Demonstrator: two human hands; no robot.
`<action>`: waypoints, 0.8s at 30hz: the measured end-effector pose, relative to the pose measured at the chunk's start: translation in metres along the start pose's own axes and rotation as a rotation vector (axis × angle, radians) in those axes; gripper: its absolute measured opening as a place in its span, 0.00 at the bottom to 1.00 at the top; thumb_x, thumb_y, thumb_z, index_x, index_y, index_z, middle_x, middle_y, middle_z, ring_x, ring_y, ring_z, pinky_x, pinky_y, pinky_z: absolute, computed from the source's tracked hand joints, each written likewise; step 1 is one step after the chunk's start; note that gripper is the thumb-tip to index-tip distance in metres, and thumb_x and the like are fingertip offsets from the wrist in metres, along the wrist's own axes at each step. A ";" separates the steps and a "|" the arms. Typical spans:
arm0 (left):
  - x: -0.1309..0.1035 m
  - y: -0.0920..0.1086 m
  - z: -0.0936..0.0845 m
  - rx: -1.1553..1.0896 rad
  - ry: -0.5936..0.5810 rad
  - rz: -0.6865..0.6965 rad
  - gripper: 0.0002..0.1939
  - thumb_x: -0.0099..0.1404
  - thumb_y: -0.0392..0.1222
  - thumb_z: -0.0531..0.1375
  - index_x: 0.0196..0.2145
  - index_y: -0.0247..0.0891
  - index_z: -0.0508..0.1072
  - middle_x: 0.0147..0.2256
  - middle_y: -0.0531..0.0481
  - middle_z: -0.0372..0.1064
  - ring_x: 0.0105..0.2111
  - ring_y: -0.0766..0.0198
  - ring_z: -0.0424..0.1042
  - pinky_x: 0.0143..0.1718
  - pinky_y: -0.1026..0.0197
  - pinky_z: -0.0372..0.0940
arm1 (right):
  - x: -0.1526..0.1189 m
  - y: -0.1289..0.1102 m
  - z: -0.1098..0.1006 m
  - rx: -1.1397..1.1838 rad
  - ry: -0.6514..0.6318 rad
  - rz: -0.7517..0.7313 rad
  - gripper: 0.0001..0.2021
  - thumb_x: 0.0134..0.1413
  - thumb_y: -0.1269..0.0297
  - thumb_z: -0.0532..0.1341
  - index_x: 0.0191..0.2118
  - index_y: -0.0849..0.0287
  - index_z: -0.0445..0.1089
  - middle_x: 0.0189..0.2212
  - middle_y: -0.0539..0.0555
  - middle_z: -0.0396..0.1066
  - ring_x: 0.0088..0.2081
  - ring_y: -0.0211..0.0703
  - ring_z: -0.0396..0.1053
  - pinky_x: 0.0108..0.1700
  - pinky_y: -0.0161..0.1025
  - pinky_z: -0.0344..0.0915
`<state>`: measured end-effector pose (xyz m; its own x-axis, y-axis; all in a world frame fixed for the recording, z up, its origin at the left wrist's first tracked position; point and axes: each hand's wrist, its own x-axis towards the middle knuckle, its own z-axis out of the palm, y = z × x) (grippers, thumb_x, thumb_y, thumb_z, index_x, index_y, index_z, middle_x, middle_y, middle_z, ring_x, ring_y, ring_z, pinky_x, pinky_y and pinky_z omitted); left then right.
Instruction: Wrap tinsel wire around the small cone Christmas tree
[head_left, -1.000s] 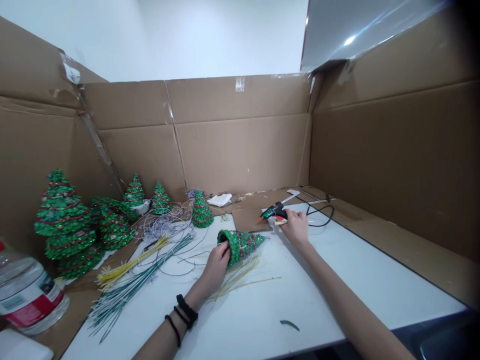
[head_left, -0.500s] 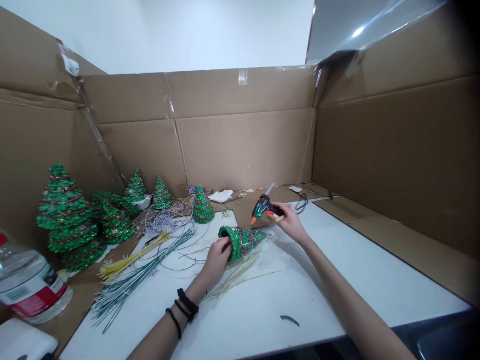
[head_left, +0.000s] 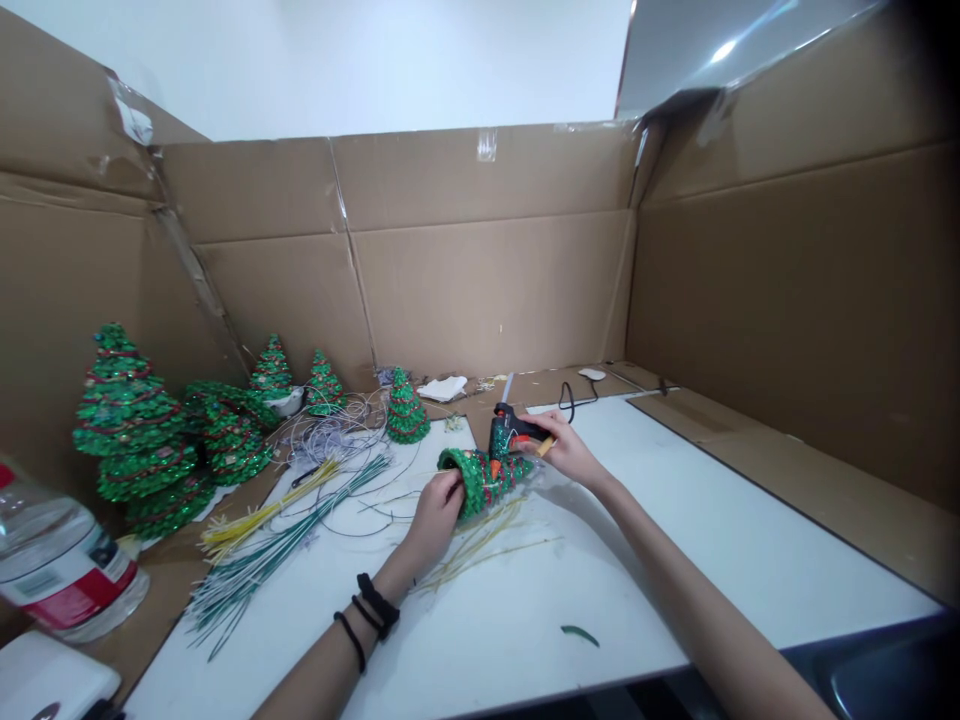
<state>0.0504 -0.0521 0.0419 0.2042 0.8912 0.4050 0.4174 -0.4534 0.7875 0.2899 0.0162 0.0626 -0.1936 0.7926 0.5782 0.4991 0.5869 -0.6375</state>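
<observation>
A small green tinsel Christmas tree (head_left: 474, 488) with red garland lies on its side, its hollow base facing left. My left hand (head_left: 435, 515) grips it at the base rim, with some fingers hidden inside the opening. My right hand (head_left: 559, 448) is wrapped around the handle of a black glue gun (head_left: 501, 432) with a clear glue stick rising from its back. The orange nozzle points down at the tree's side; whether it touches cannot be seen. Yellow strands (head_left: 480, 545) lie on the white board just below the tree.
Bundles of yellow strips (head_left: 262, 520) and green strips (head_left: 292, 540) lie left, beside tangled pale wire (head_left: 330, 435). Several finished trees (head_left: 135, 430) stand behind, one small tree (head_left: 407, 408) nearer the middle. A large bottle (head_left: 64, 565) is at far left. Cardboard walls (head_left: 487, 280) enclose the table.
My right hand has moved the glue gun left and turned it, bringing its nozzle from above right of the tree down to the tree's side. My left hand and the tree stay nearly still.
</observation>
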 end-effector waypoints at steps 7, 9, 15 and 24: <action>0.000 -0.001 0.001 0.023 0.007 -0.004 0.10 0.62 0.37 0.49 0.24 0.37 0.64 0.29 0.49 0.65 0.32 0.62 0.62 0.36 0.62 0.57 | -0.001 -0.004 0.000 0.000 -0.025 -0.026 0.20 0.45 0.54 0.64 0.44 0.60 0.72 0.37 0.58 0.69 0.40 0.47 0.60 0.45 0.46 0.62; -0.001 -0.001 0.001 0.023 0.002 -0.005 0.11 0.62 0.38 0.48 0.24 0.37 0.64 0.29 0.49 0.65 0.32 0.62 0.62 0.36 0.62 0.57 | -0.001 -0.004 0.000 0.006 -0.022 -0.024 0.20 0.45 0.54 0.64 0.44 0.60 0.72 0.36 0.58 0.69 0.39 0.47 0.60 0.45 0.46 0.62; 0.000 0.001 0.000 0.006 -0.009 0.003 0.10 0.62 0.37 0.48 0.24 0.36 0.64 0.28 0.50 0.64 0.31 0.63 0.61 0.35 0.62 0.56 | 0.001 -0.001 0.000 0.018 -0.006 -0.044 0.19 0.45 0.54 0.64 0.43 0.58 0.73 0.36 0.58 0.70 0.39 0.48 0.61 0.45 0.47 0.62; 0.000 -0.004 0.002 -0.017 -0.015 0.005 0.10 0.63 0.38 0.49 0.26 0.36 0.66 0.29 0.50 0.65 0.31 0.63 0.62 0.35 0.62 0.57 | 0.002 0.004 -0.001 0.001 0.014 -0.072 0.17 0.47 0.56 0.63 0.43 0.56 0.73 0.37 0.57 0.71 0.39 0.49 0.61 0.46 0.48 0.60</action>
<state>0.0504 -0.0497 0.0379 0.2201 0.8888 0.4020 0.4016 -0.4581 0.7930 0.2926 0.0203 0.0617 -0.2172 0.7458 0.6298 0.4836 0.6427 -0.5942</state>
